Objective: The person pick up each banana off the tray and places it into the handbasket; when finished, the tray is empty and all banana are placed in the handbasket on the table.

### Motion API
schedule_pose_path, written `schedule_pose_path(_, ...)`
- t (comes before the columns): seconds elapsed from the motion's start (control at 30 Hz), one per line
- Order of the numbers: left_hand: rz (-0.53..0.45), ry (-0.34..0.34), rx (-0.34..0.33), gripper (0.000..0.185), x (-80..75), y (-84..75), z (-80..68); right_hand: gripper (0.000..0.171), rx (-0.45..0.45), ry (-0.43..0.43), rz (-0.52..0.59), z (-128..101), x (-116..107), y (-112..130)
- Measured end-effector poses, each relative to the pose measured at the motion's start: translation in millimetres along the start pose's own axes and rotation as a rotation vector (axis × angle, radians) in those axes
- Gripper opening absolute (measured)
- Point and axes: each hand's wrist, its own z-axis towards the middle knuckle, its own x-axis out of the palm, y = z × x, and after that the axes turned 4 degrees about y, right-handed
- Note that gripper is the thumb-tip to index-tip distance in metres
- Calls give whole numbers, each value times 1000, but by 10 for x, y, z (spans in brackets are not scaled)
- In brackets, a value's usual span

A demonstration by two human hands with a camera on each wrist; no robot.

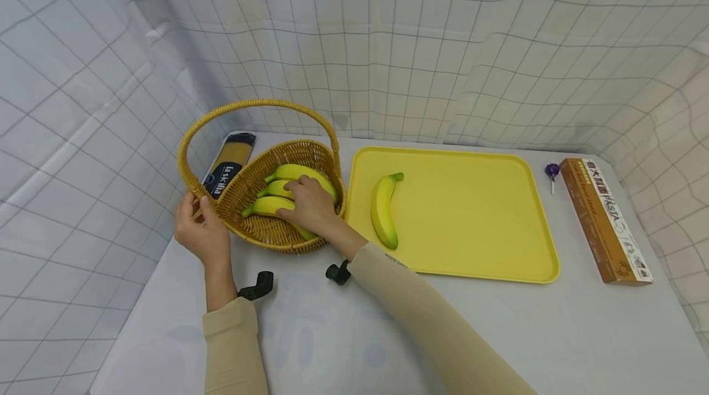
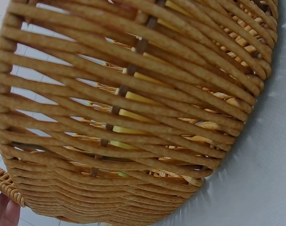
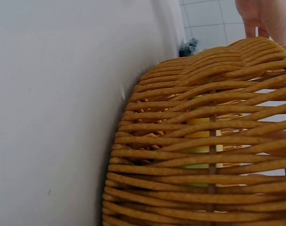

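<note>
A wicker basket [image 1: 271,232] with a tall arched handle [image 1: 260,103] stands at the left of the table, with several yellow bananas [image 1: 271,205] lying side by side in it. My left hand [image 1: 206,232] pinches the basket where the handle meets its left rim. Inside the basket, my right hand [image 1: 311,203] has its fingers bent over the middle banana, its thumb by the nearest one. Woven strands fill the left wrist view, fingertips [image 2: 5,212] showing at the handle. Through the weave [image 3: 204,155] in the right wrist view, yellow shows.
Right of the basket lies a yellow tray [image 1: 460,210] with a single banana [image 1: 382,210] near its left side. A pasta packet [image 1: 226,164] is partly behind the basket. Toward the right edge are a purple lollipop [image 1: 551,170] and a pasta box [image 1: 606,223].
</note>
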Motion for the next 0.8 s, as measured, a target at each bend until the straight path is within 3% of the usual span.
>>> schedule_pose_path(0.17, 0, -4, -14, 27, -5, 24, 1, 58, -52, -22, 36, -76, -66, -12)
schedule_pose_path(0.37, 6, -7, 13, 28, -7, 65, 13, 59, -92, -51, 170, -263, -219, -53)
schedule_pose_path(0.8, 10, -6, 34, 28, 16, 70, 13, 60, -107, -200, 412, -716, -493, -231)
